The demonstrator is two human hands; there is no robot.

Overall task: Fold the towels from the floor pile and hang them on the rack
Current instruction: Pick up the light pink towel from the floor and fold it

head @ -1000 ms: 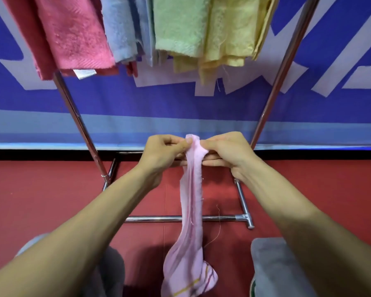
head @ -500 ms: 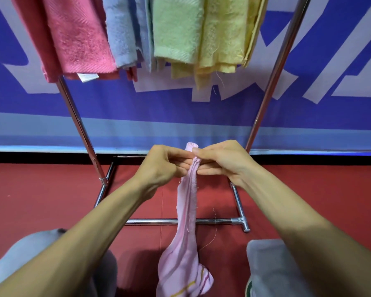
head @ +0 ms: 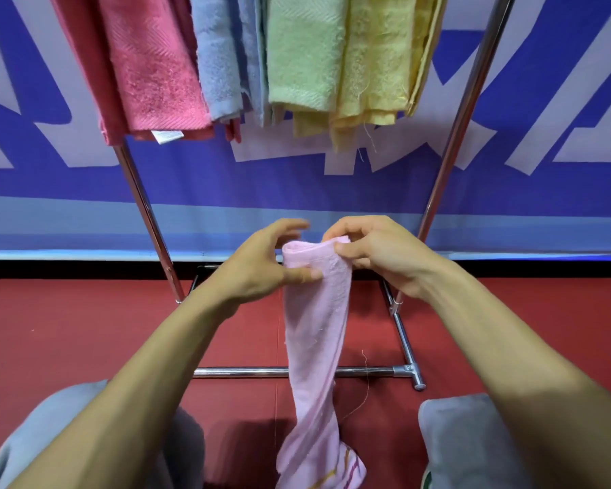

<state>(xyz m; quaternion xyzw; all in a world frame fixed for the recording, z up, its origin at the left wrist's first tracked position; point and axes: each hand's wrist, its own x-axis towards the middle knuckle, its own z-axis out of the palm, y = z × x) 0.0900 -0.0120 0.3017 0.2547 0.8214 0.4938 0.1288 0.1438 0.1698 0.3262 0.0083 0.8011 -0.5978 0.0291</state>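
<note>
Front of rack: right hand pinches pink towel top; left hand fingers wide, thumb touching. Mid-fold; next likely needs corners matched.

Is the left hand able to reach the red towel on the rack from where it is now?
Probably yes. The red towel hangs above and left of the left hand, with only open air between. But its thumb lies on the pink towel, which the right hand pinches, so it must let go first.
</note>
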